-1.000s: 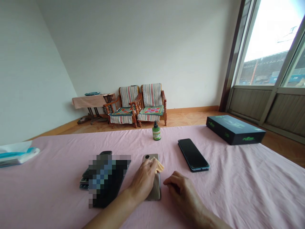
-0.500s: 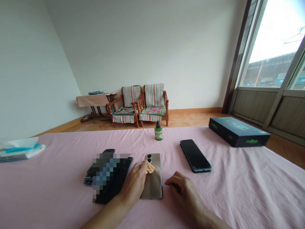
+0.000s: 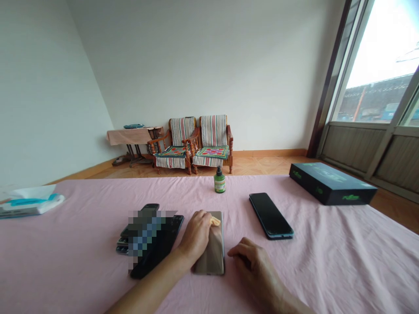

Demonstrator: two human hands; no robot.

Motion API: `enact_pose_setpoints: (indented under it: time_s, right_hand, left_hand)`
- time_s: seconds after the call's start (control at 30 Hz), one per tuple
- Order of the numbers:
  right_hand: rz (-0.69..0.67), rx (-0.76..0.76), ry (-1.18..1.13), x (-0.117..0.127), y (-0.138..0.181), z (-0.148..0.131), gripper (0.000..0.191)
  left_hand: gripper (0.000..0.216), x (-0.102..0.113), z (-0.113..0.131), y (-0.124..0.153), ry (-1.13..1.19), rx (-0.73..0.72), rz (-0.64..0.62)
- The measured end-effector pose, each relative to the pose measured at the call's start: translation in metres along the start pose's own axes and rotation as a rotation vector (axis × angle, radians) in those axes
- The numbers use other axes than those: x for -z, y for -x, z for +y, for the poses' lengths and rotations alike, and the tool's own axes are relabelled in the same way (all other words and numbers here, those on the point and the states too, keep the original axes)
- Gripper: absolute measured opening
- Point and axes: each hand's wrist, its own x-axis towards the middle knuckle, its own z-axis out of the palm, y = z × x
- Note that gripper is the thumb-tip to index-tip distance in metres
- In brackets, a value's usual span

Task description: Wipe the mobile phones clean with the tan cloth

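We have the left hand (image 3: 195,233) up at the far end of the gold phone (image 3: 212,255), fingers drawn together on a yellow rag (image 3: 215,221), its folds poking out past the tips. The phone lies flat, back up, on the pink sheet (image 3: 347,257); we see its right edge in full, while the hand covers the upper left edge. Over on our right, the right hand (image 3: 257,268) sits just beside that edge, apart from it, fingers curled loosely inward; whether their tips meet, we can't tell. Tight quarters on the left: our forearm runs close by the black slab (image 3: 166,240). More room ahead, with sheet stretching from phone to green bottle (image 3: 219,182) near the far edge. Rightward, a strip of sheet separates our right hand from the dark phone (image 3: 271,216), and the box (image 3: 332,183) sits well beyond.
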Motion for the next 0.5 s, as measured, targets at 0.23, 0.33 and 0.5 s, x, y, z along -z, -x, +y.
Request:
enact_pose_setpoints:
  time_s: [0.23,0.33,0.5]
  right_hand:
    - [-0.001,0.019,-0.009,-0.0001,0.0003,0.0018,0.035]
    - [-0.001,0.015,0.006,0.0008,0.0003,0.0000,0.035]
    - [-0.005,0.009,0.014,0.0018,-0.0004,-0.0037,0.035]
  left_hand:
    - [0.027,0.0019,0.0001,-0.0019,-0.049,0.008,-0.034]
    - [0.026,-0.0004,0.0026,-0.0057,-0.089,0.027,-0.040]
    - [0.024,0.0004,-0.0045,-0.0096,-0.112,0.038,-0.055]
